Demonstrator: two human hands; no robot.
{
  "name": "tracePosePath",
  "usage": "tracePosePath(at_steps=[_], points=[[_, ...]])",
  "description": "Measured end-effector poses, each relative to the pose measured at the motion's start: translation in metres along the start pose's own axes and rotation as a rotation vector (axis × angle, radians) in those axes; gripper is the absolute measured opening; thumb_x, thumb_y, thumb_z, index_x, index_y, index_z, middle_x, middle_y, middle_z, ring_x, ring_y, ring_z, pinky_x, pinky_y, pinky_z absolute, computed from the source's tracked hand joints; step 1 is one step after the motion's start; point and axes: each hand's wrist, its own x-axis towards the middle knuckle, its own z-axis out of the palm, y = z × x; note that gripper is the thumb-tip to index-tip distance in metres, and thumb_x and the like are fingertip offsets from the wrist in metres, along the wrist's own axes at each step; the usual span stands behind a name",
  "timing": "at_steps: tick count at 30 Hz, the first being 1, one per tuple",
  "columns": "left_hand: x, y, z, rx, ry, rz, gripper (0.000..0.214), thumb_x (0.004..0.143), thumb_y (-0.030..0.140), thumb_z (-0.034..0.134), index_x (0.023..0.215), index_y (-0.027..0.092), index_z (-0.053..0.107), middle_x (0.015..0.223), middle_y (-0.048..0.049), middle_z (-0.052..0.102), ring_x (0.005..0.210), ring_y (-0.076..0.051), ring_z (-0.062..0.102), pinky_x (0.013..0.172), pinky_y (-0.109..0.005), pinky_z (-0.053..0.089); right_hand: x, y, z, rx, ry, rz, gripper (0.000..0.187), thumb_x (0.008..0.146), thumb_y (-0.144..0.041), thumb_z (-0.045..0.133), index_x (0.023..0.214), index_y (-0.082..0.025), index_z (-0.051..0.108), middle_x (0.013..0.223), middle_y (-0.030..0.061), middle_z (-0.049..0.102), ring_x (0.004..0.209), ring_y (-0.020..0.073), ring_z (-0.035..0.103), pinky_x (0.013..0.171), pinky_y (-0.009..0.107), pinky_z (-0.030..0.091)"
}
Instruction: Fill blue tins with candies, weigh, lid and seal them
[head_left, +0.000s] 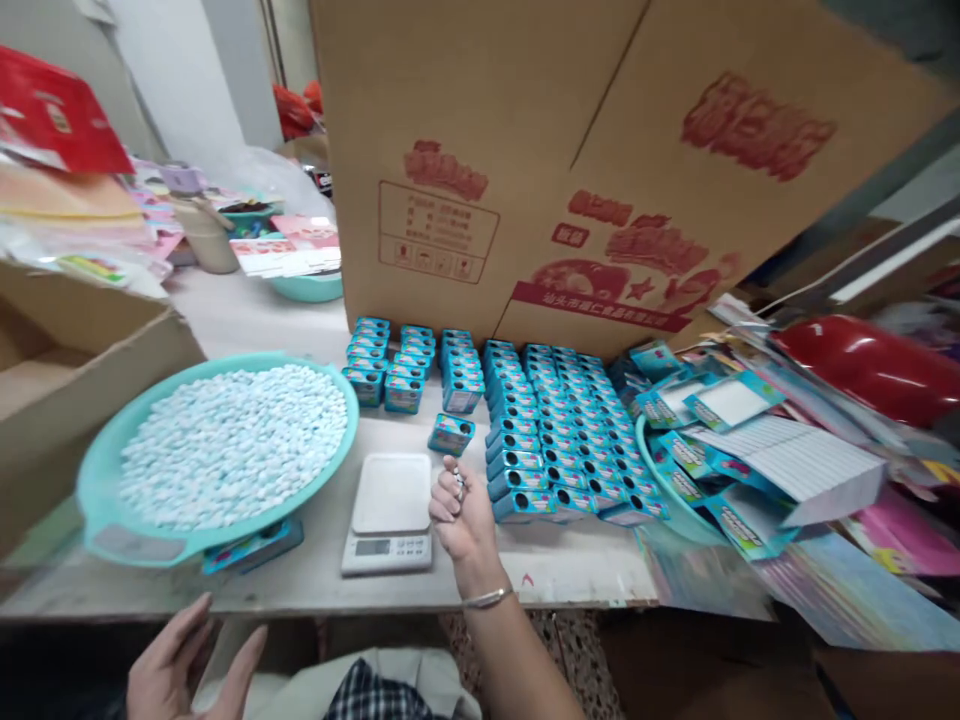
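Note:
My right hand (459, 510) hovers over the table edge, fingers curled together beside a small white digital scale (390, 512); whether anything is in them I cannot make out. A single small blue box (451, 434) stands just beyond it. Rows of several identical blue boxes (555, 430) fill the table to the right. A teal basin (105, 470) heaped with small white-blue candies (232, 440) sits left of the scale. My left hand (184, 672) is low, below the table edge, open with fingers apart, holding nothing.
A big cardboard carton (570, 160) stands behind the boxes. A teal tray (649, 470) with flat printed box blanks and white sheets (795, 465) lies right. An open cardboard box (67, 370) stands at left; cups, cards and a bowl sit farther back.

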Motion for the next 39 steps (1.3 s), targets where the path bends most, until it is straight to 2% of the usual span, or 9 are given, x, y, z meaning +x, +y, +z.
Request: tracePosePath(at_steps=[3, 9, 15, 19, 22, 26, 31, 35, 39], points=[[0.008, -0.018, 0.005, 0.003, 0.043, -0.129, 0.092, 0.060, 0.064, 0.073, 0.134, 0.016, 0.048, 0.141, -0.0174, 0.049, 0.120, -0.042, 0.056, 0.101, -0.058, 0.047, 0.003, 0.031, 0.017, -0.019, -0.029, 0.124, 0.010, 0.086, -0.024, 0.060, 0.088, -0.017, 0.053, 0.049, -0.0134, 0.031, 0.035, 0.0021, 0.023, 0.035, 0.015, 0.013], [0.035, -0.028, 0.034, 0.087, 0.018, -0.023, 0.086, 0.064, 0.066, 0.068, 0.127, 0.010, 0.052, 0.126, -0.0205, 0.058, 0.120, -0.039, 0.055, 0.105, -0.054, 0.043, -0.004, 0.068, 0.024, -0.073, -0.060, 0.280, 0.015, 0.083, -0.026, 0.065, 0.089, -0.016, 0.056, 0.049, -0.0134, 0.030, 0.036, 0.0019, 0.022, 0.035, 0.015, 0.010], [0.052, -0.021, 0.045, 0.025, 0.089, -0.114, 0.080, 0.060, 0.061, 0.077, 0.122, 0.014, 0.056, 0.115, -0.0168, 0.065, 0.109, -0.037, 0.061, 0.094, -0.052, 0.049, -0.008, 0.054, 0.008, -0.078, -0.016, 0.195, 0.016, 0.081, -0.024, 0.067, 0.088, -0.016, 0.055, 0.050, -0.0136, 0.032, 0.035, 0.0015, 0.024, 0.035, 0.014, 0.011], [0.047, -0.031, 0.039, -0.055, 0.050, 0.007, 0.060, 0.063, 0.060, 0.075, 0.104, 0.017, 0.064, 0.100, -0.0100, 0.069, 0.096, -0.032, 0.065, 0.092, -0.048, 0.051, -0.010, 0.034, 0.001, -0.095, -0.022, 0.116, 0.016, 0.082, -0.024, 0.066, 0.089, -0.017, 0.055, 0.050, -0.0135, 0.034, 0.035, 0.0017, 0.026, 0.035, 0.014, 0.014], [0.032, -0.029, 0.029, -0.123, -0.062, 0.107, 0.048, 0.064, 0.054, 0.077, 0.096, 0.019, 0.066, 0.096, -0.0065, 0.069, 0.093, -0.028, 0.066, 0.093, -0.042, 0.051, -0.010, 0.016, -0.008, -0.124, -0.033, 0.044, 0.016, 0.081, -0.023, 0.067, 0.088, -0.018, 0.054, 0.050, -0.0135, 0.035, 0.035, 0.0018, 0.028, 0.035, 0.014, 0.015], [0.018, 0.009, 0.031, -0.244, -0.297, 0.126, 0.043, 0.065, 0.046, 0.079, 0.097, 0.020, 0.068, 0.099, -0.0055, 0.071, 0.093, -0.026, 0.068, 0.088, -0.037, 0.055, -0.010, -0.002, -0.021, -0.095, -0.022, -0.023, 0.012, 0.082, -0.020, 0.064, 0.089, -0.017, 0.054, 0.050, -0.0135, 0.035, 0.035, 0.0018, 0.030, 0.036, 0.014, 0.016], [0.035, 0.056, 0.078, -0.396, -0.582, 0.162, 0.043, 0.068, 0.039, 0.079, 0.103, 0.018, 0.065, 0.101, -0.0052, 0.071, 0.092, -0.023, 0.068, 0.086, -0.034, 0.055, -0.012, -0.004, -0.029, -0.047, -0.022, -0.013, 0.009, 0.084, -0.021, 0.062, 0.088, -0.017, 0.056, 0.051, -0.0123, 0.037, 0.036, 0.0020, 0.032, 0.037, 0.014, 0.017], [0.055, 0.061, 0.124, -0.457, -0.708, 0.138, 0.047, 0.067, 0.039, 0.079, 0.105, 0.017, 0.062, 0.096, -0.0048, 0.071, 0.087, -0.023, 0.069, 0.083, -0.035, 0.056, -0.010, -0.005, -0.031, 0.038, 0.061, -0.029, 0.008, 0.084, -0.022, 0.062, 0.086, -0.015, 0.057, 0.050, -0.0123, 0.036, 0.036, 0.0023, 0.030, 0.037, 0.015, 0.018], [0.068, 0.063, 0.145, -0.444, -0.807, 0.111, 0.046, 0.067, 0.040, 0.078, 0.103, 0.015, 0.064, 0.096, -0.0079, 0.073, 0.093, -0.027, 0.069, 0.089, -0.043, 0.055, -0.007, -0.009, -0.028, 0.105, 0.151, -0.090, 0.006, 0.086, -0.020, 0.057, 0.088, -0.015, 0.059, 0.053, -0.0103, 0.041, 0.039, 0.0034, 0.035, 0.040, 0.015, 0.028]])
